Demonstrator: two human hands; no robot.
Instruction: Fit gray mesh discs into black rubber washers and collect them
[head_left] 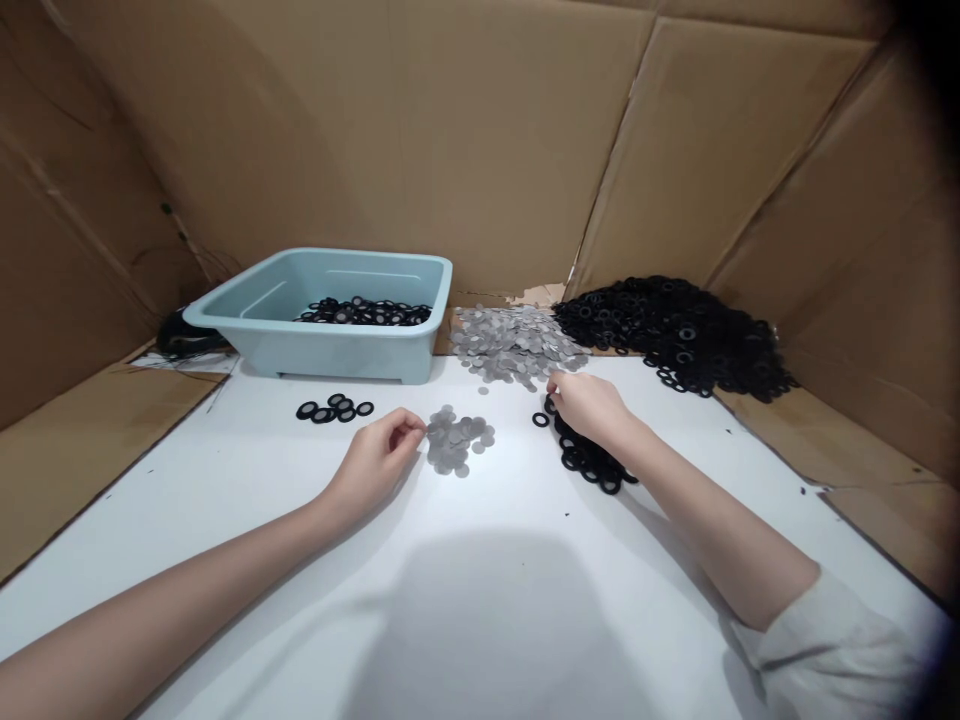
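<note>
My left hand (381,452) is closed in a pinch at the left edge of a small pile of grey mesh discs (451,440). Whatever lies between its fingertips is too small to make out. Over a small heap of black rings (589,460) is my right hand (589,402), its thumb and fingers pressed together at the heap's far end. Its fingertips hide what they may hold. One loose black ring (541,420) lies just left of that heap. To the left of my left hand sits a group of black rings with grey centres (337,408).
A light blue basin (352,352) at the back left holds many black rings with grey centres. Behind the hands lie a large pile of grey discs (517,340) and a big black ring pile (675,330). Cardboard walls (480,150) enclose the white table (480,600).
</note>
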